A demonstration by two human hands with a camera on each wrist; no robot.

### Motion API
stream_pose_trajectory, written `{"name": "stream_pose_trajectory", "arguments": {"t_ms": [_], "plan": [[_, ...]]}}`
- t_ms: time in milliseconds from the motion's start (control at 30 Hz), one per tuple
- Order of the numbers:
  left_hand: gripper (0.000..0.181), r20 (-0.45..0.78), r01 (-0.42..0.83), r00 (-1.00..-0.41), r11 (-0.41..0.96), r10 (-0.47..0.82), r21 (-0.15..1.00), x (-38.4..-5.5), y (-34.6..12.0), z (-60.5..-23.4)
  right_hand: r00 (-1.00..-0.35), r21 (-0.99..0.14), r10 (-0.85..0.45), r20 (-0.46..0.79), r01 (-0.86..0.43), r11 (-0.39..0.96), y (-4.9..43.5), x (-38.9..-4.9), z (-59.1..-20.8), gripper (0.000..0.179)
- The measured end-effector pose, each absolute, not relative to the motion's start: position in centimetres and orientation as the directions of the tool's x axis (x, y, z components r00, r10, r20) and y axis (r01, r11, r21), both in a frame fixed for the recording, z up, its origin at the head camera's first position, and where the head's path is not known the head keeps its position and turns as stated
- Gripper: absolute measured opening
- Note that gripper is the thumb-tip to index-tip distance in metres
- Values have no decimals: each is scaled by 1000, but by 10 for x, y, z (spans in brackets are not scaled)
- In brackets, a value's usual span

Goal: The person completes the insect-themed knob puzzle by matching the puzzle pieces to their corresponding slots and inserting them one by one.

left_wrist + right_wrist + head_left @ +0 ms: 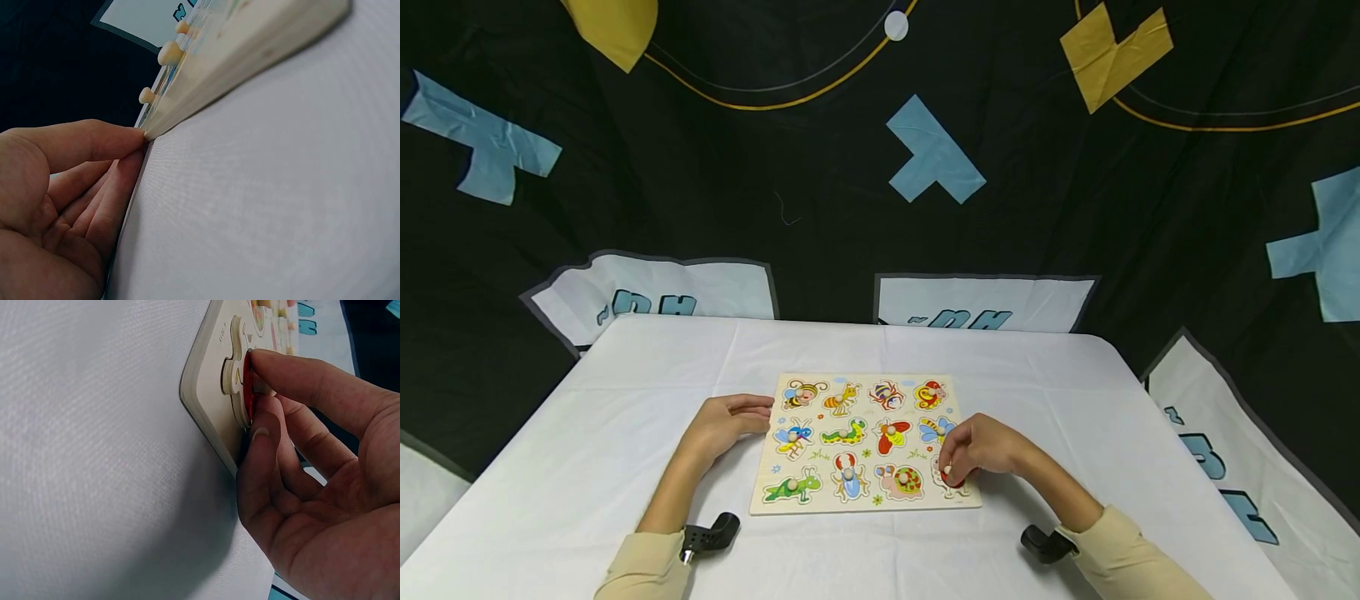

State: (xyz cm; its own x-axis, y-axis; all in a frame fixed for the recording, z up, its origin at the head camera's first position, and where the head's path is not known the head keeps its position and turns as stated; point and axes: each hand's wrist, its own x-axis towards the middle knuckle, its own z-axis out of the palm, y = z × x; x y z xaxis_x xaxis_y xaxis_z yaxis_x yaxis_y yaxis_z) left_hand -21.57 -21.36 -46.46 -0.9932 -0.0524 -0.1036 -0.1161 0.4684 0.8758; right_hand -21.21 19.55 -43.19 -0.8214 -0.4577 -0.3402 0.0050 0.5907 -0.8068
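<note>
A wooden peg puzzle board (812,503) with bright insect pieces lies flat on the white table. At its lower right corner, my right hand (988,446) pinches a red puzzle piece (952,481) between thumb and fingers. In the right wrist view the red piece (248,384) is right at its cut-out outline, partly hidden by the fingertips. My left hand (722,425) rests beside the board's left edge, fingers extended. The left wrist view shows this hand's fingertips (139,139) touching the board's edge, with wooden pegs (170,54) standing up beyond.
Several pieces, such as the snail (899,482), the beetle (849,477) and the grasshopper (792,486), sit in the board. White cloth (880,554) covers the table. A dark printed curtain (820,233) hangs behind it. Both wrists wear black camera mounts (711,535).
</note>
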Motion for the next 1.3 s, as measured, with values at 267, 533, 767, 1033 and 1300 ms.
{"name": "stream_pose_trajectory", "arguments": {"t_ms": [267,533,767,1033,1300], "plan": [[46,-108,-121,-993,471,-56,874,-215,-213,-464,-828,-802,-449,-335,0,598,194,-213,-435,18],[46,-110,-123,-992,468,-55,875,-215,-213,-462,-838,-802,-444,-317,-13,597,194,-213,-438,19],[45,-110,-123,-992,465,-54,877,-214,-213,-462,-838,-802,-442,-322,-7,597,193,-212,-438,19],[46,-107,-120,-993,474,-55,873,-214,-212,-462,-835,-784,-439,-331,-15,620,196,-213,-439,17],[46,-115,-128,-992,473,-57,872,-214,-213,-462,-832,-798,-446,-329,-7,602,196,-212,-440,17]]}}
